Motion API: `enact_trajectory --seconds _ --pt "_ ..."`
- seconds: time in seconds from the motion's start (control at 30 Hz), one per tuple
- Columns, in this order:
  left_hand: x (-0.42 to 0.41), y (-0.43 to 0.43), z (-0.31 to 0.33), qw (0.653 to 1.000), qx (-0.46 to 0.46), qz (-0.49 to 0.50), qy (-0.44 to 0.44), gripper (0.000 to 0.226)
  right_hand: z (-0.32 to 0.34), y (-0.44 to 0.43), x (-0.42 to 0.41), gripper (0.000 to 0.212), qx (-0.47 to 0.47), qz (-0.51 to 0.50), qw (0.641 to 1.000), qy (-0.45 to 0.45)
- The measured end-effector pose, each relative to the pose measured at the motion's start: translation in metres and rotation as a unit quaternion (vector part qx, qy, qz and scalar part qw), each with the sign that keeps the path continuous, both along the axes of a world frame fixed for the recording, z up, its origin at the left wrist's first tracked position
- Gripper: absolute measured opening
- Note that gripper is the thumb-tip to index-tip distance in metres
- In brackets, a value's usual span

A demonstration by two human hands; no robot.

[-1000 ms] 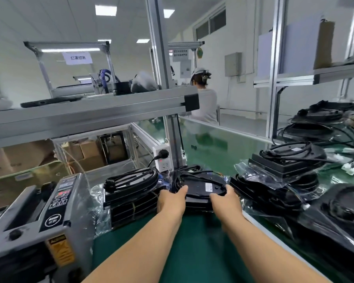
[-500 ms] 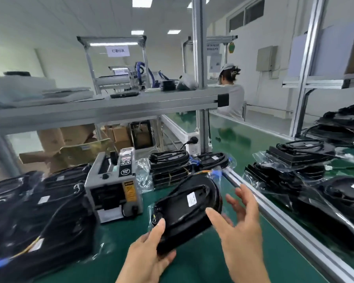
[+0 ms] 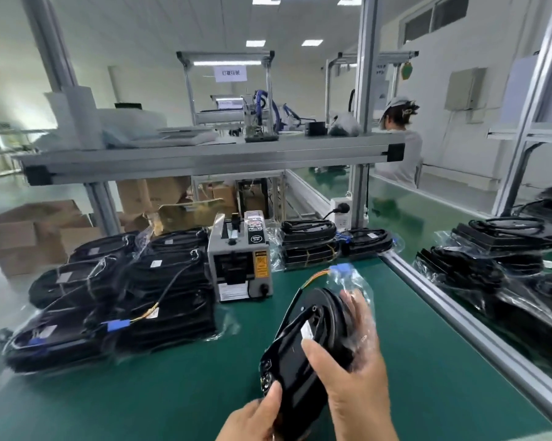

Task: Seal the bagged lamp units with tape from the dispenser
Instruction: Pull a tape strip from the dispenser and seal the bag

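Lamp unit in its clear bag was held tilted over the green mat, near the tape dispenser, probably to gather the loose bag mouth for taping. Left hand gripped the near end; right hand clasped the side. Bagged units lay stacked at left, under an aluminium shelf

I'm drawing the bagged lamp unit from the back row toward me, tipping it on edge; my right hand is now wrapping round it, my left hand gripping its near end.
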State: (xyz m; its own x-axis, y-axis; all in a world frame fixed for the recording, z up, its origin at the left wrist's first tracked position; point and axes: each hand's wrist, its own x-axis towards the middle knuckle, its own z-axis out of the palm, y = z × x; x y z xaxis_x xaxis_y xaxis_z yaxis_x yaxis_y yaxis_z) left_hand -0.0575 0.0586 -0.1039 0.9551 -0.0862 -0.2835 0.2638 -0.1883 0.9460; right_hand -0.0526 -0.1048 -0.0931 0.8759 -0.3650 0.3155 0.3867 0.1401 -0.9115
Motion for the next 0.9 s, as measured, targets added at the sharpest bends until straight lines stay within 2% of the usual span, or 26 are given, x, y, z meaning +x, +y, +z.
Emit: enact_trajectory --seconds 0.03,0.1,0.17,0.27,0.37,0.4,0.47,0.53,0.57,0.6,0.7,0.73,0.8,0.9 --pt "0.000 0.000 0.002 1.000 -0.005 -0.023 -0.005 0.056 0.002 0.000 -0.002 0.085 -0.016 -0.003 1.000 -0.007" --pt "0.011 0.006 0.013 0.997 0.055 -0.049 -0.023 0.045 0.007 0.001 -0.005 0.078 -0.034 0.012 0.999 -0.014" --pt "0.016 0.011 0.010 0.990 0.109 -0.080 -0.029 0.040 0.009 0.001 -0.008 0.083 -0.055 0.026 0.998 -0.011" --pt "0.019 0.020 0.012 0.986 0.142 -0.088 -0.011 0.032 0.011 0.000 -0.011 0.089 -0.098 0.052 0.994 -0.002" --pt "0.029 0.022 0.018 0.976 0.150 0.008 -0.157 0.013 0.016 -0.005 -0.010 0.081 -0.140 0.082 0.987 0.007" --pt "0.030 0.019 0.026 0.963 0.126 0.050 -0.234 0.017 0.018 -0.006 -0.009 0.079 -0.157 0.091 0.983 0.007" --pt "0.034 0.012 0.048 0.908 0.098 0.084 -0.398 0.042 0.024 -0.008 -0.009 0.075 -0.199 0.115 0.973 0.005" --pt "0.041 0.009 0.074 0.859 0.111 0.041 -0.498 0.061 0.030 -0.010 -0.008 0.073 -0.237 0.144 0.961 0.002" --pt "0.046 0.007 0.085 0.849 0.116 -0.002 -0.515 0.063 0.033 -0.011 -0.007 0.073 -0.252 0.154 0.955 0.000" --pt "0.050 0.005 0.095 0.848 0.113 -0.055 -0.515 0.058 0.035 -0.012 -0.007 0.073 -0.265 0.159 0.951 -0.003" --pt "0.062 -0.002 0.118 0.872 0.024 -0.196 -0.448 0.015 0.041 -0.011 -0.006 0.076 -0.308 0.160 0.938 -0.023" --pt "0.067 -0.002 0.122 0.875 -0.004 -0.228 -0.427 0.007 0.041 -0.009 -0.006 0.079 -0.316 0.167 0.934 -0.026" --pt "0.078 -0.001 0.129 0.872 -0.003 -0.280 -0.400 0.005 0.038 -0.004 -0.007 0.084 -0.314 0.179 0.932 -0.020" --pt "0.090 0.001 0.138 0.863 0.004 -0.337 -0.376 0.003 0.032 -0.003 -0.005 0.082 -0.315 0.142 0.938 -0.017"
